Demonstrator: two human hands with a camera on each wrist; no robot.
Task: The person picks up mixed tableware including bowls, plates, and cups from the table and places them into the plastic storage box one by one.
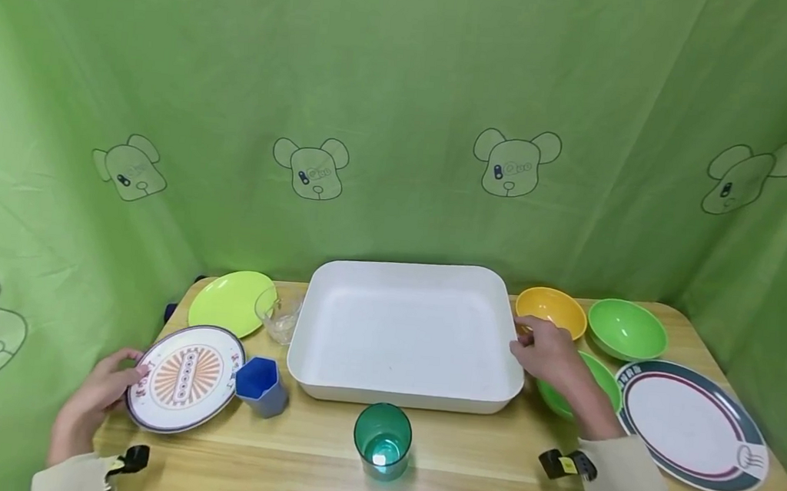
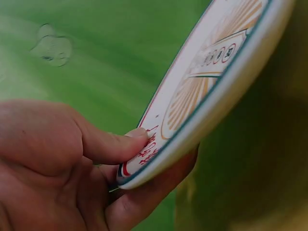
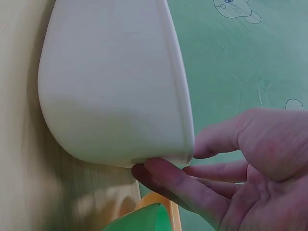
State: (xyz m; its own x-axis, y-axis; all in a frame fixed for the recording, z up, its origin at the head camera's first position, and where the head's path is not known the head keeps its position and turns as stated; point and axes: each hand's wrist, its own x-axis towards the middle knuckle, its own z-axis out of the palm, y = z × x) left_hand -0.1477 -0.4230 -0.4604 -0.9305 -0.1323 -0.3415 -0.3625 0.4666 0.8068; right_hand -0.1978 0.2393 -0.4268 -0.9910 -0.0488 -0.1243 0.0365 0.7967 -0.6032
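Note:
My left hand [image 1: 92, 397] pinches a white plate [image 1: 185, 379] with an orange ray pattern by its left rim. In the left wrist view the thumb [image 2: 122, 147] presses on the plate's printed face, with fingers underneath, and the plate is tilted. My right hand [image 1: 551, 356] is at the right end of a large white tray [image 1: 402, 346], which holds nothing. The right wrist view shows the thumb at the tray's rim and fingertips [image 3: 161, 168] against its outer wall. Beside the plate stands a blue hexagonal cup [image 1: 267, 397].
A yellow-green plate [image 1: 225, 302] and a clear glass [image 1: 283, 325] are left of the tray. In front of it stands a teal cup [image 1: 381, 460]. An orange bowl [image 1: 549, 300], a green bowl [image 1: 626, 329], another green bowl [image 1: 601, 379] and a dark-rimmed oval plate [image 1: 692, 423] are rightward.

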